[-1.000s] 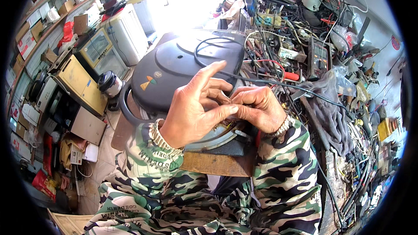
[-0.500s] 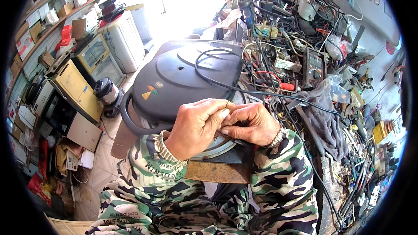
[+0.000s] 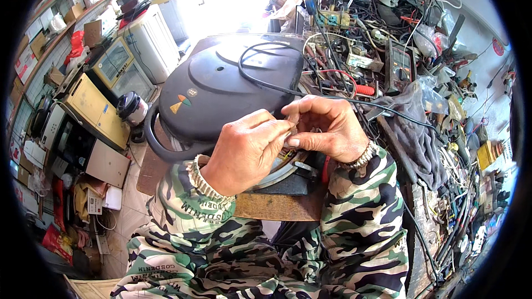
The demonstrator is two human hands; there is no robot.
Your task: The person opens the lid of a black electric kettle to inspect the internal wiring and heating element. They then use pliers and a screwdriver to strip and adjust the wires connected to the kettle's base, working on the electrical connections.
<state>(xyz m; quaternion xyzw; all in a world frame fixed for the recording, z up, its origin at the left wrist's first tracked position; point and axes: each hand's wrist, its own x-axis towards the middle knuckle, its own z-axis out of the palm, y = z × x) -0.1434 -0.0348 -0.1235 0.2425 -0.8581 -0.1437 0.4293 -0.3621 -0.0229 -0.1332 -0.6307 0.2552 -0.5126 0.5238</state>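
My left hand (image 3: 244, 152) and right hand (image 3: 328, 126) meet fingertip to fingertip in front of a dark domed appliance lid (image 3: 213, 91) with a loop handle (image 3: 153, 135). Both are closed in a pinch; whatever sits between the fingers is too small and covered to make out. Under the hands shows part of a round metal-rimmed base (image 3: 272, 180) with some wire inside it. The base rests on a wooden board (image 3: 277, 208). A black cord (image 3: 266, 84) curves over the lid and runs off to the right, passing behind my right hand.
Tangled cables, tools and parts heap the bench on the right, with a red-handled tool (image 3: 364, 90), a multimeter (image 3: 400, 66) and a grey cloth (image 3: 418, 144). On the left stand cabinets (image 3: 97, 112), a dark-lidded appliance (image 3: 132, 108) and loaded shelves (image 3: 66, 25).
The view has shifted slightly. My hands have drawn a little apart at the wrists, my right fingers are raised more, and more of the base's inside shows beneath them.
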